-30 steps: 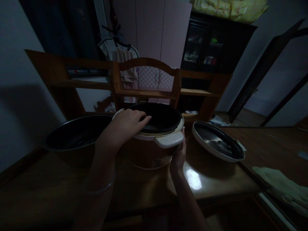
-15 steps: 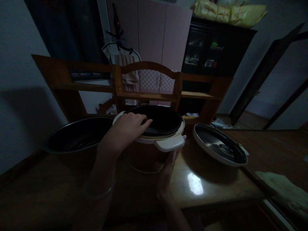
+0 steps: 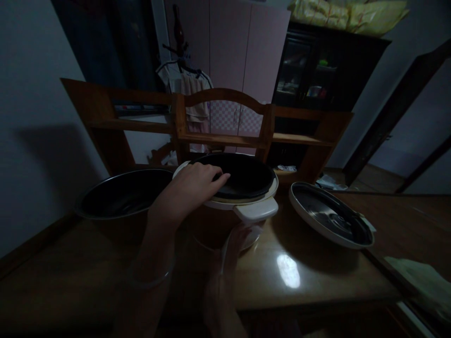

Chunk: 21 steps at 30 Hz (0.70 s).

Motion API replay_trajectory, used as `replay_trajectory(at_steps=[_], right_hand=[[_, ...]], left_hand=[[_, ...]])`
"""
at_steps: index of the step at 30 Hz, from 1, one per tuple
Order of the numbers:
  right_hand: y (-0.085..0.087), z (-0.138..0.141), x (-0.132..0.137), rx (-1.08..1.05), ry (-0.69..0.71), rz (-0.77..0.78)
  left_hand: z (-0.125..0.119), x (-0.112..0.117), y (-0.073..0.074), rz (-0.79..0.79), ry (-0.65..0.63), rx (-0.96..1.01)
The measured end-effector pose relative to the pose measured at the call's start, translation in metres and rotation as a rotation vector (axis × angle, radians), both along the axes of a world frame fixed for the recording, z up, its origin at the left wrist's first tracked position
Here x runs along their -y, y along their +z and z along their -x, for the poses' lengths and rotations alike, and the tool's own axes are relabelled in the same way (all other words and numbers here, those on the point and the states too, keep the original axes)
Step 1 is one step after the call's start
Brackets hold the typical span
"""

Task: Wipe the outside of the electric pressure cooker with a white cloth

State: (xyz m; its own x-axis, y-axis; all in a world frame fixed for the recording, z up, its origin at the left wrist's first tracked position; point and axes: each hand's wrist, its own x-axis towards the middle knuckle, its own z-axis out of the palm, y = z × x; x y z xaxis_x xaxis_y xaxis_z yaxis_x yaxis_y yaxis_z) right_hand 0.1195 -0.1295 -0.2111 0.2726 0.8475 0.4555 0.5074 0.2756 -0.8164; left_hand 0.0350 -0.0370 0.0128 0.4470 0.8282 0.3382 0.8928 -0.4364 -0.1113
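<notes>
1. The room looks like part of a home.
2. Upper left of centre: clothes (image 3: 193, 94) hang from a wooden coat stand (image 3: 178, 34).
3. Top centre: a pink wardrobe (image 3: 230, 51) with checkered lower panels.
4. Upper right: a dark glass-fronted cabinet (image 3: 327, 70) under yellow bags (image 3: 352, 18).
5. Centre: a rice cooker (image 3: 211, 223) stands on a wooden desk (image 3: 260, 281) before a shelved hutch (image 3: 221, 139).

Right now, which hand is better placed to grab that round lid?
Probably the right hand: it shows, blurred, low before the cooker, with the lid lying to its right. The left hand is over the cooker's left side and would likely have to reach across.
</notes>
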Motion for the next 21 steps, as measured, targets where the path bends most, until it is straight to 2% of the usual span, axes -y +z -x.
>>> replay_trajectory(at_steps=[4, 7, 15, 18, 21], right_hand=[[-0.010, 0.008, -0.002, 0.175, 0.097, -0.051], [-0.007, 0.001, -0.010, 0.327, 0.125, -0.113], [0.019, -0.014, -0.024, 0.666, 0.193, -0.211], [0.033, -0.029, -0.020, 0.751, 0.312, -0.186], [0.047, -0.052, -0.014, 0.795, 0.500, -0.170]], left_hand=[[0.001, 0.001, 0.000, 0.006, -0.005, 0.069], [0.004, -0.002, -0.002, 0.012, -0.014, 0.096], [0.007, -0.004, 0.000, 0.046, -0.054, 0.158], [0.007, -0.003, 0.000, 0.059, -0.071, 0.157], [0.007, -0.003, 0.001, 0.059, -0.068, 0.160]])
